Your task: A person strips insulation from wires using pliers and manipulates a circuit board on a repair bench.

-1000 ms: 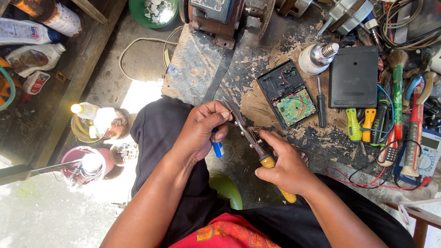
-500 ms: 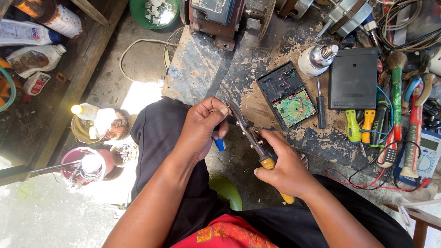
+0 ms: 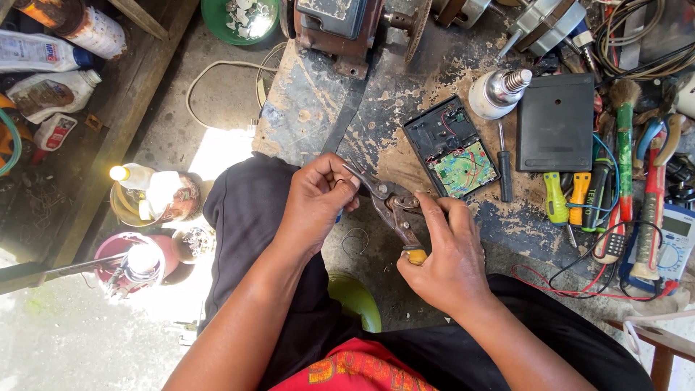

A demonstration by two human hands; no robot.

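My right hand (image 3: 445, 253) grips the yellow-tipped handles of rusty needle-nose pliers (image 3: 391, 206), whose jaws point up-left. My left hand (image 3: 315, 199) is closed around a small blue-tipped part, pinching it right at the plier jaws; the part is mostly hidden by my fingers. Both hands hover above my dark-trousered lap, at the near edge of a worn workbench (image 3: 318, 108). An opened black case with a green circuit board (image 3: 452, 148) lies on the bench just beyond the pliers.
A black screwdriver (image 3: 504, 174), black lid (image 3: 556, 122) and metal bulb base (image 3: 496, 93) lie on the bench. Several tools and a multimeter (image 3: 670, 242) crowd the right. A motor (image 3: 347, 25) sits at the back. Bottles and tubs stand on the floor at left.
The pliers have tilted slightly and my left hand has shifted a little at the jaws, hiding more of the blue part. Otherwise the hands stay in place.
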